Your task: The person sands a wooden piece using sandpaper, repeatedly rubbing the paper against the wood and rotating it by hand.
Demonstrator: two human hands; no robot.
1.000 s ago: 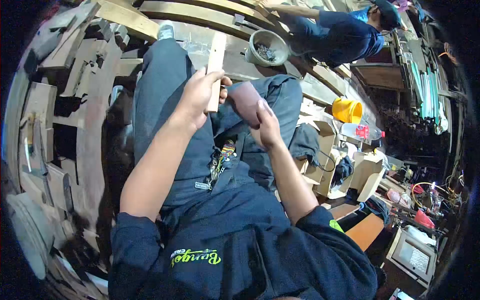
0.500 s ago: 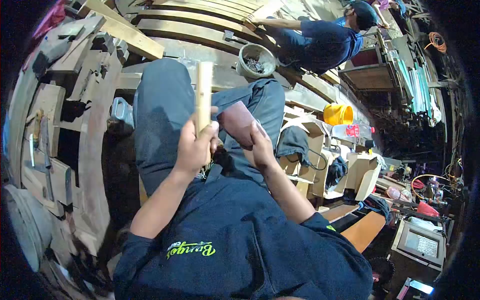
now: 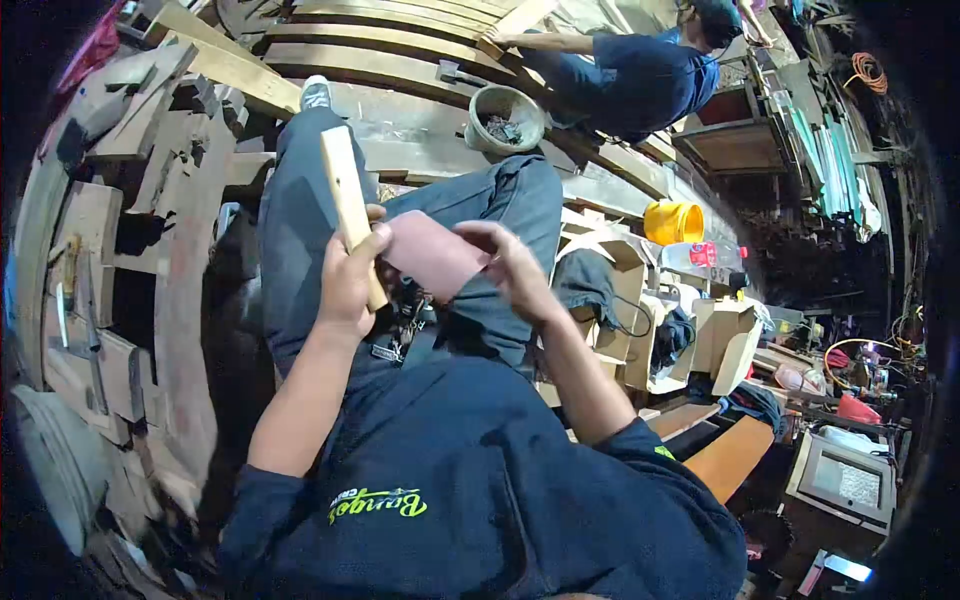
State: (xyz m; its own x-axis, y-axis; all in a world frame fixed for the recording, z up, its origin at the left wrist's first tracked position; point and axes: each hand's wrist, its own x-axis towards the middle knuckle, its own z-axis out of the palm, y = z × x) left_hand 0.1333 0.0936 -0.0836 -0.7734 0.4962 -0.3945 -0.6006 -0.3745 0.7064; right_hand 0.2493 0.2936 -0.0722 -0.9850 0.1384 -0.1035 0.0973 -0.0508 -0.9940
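Observation:
My left hand [image 3: 350,275] is wrapped around a short strip of pale wood [image 3: 345,190], which tilts up and to the left over my leg. A pinkish sheet of sandpaper [image 3: 432,255] lies between my two hands, its left edge against my left thumb. My right hand [image 3: 512,268] grips the sheet's right edge with bent fingers; some fingertips are hidden behind it. Below the wood, a bunch of keys or clips [image 3: 400,335] hangs at my waist.
A bucket [image 3: 505,120] with small metal pieces stands ahead, near a hammer [image 3: 462,75]. Another person [image 3: 640,80] sits at the upper right, a hand on a board. To my right are a yellow container [image 3: 673,222], a plastic bottle [image 3: 705,257] and cardboard boxes [image 3: 722,340].
The wood strip has moved left and tipped leftward. The sandpaper has shifted left to meet my left hand and shows more of its face. My left leg has stretched out, bringing a shoe into view.

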